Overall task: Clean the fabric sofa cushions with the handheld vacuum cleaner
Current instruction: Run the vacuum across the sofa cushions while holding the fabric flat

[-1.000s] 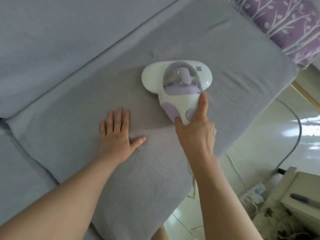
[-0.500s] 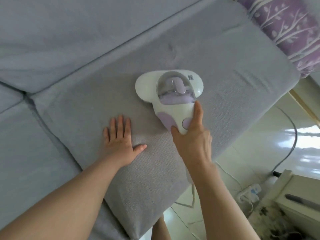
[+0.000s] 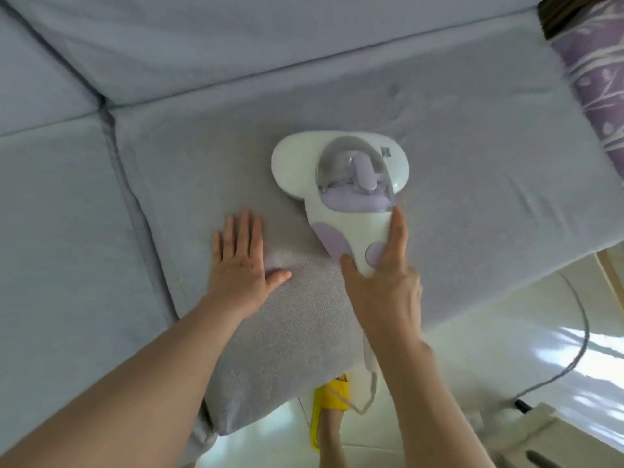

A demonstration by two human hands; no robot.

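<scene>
1. A foot in a yellow slipper [image 3: 329,398] stands on the glossy floor [image 3: 472,359].
2. Left hand [image 3: 239,261] lies flat, fingers spread, on the grey seat cushion [image 3: 472,211].
3. Right hand [image 3: 385,282] grips the handheld vacuum cleaner [image 3: 341,184], which rests on that cushion.
4. Its clear dust cup [image 3: 351,173] shows lilac parts inside.

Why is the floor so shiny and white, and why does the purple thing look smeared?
Head view: window light glares off the glossy floor, washing it out; the purple patterned cushion at the frame edge is smeared by blur and wide-angle stretch; the vacuum stays fairly sharp.
</scene>
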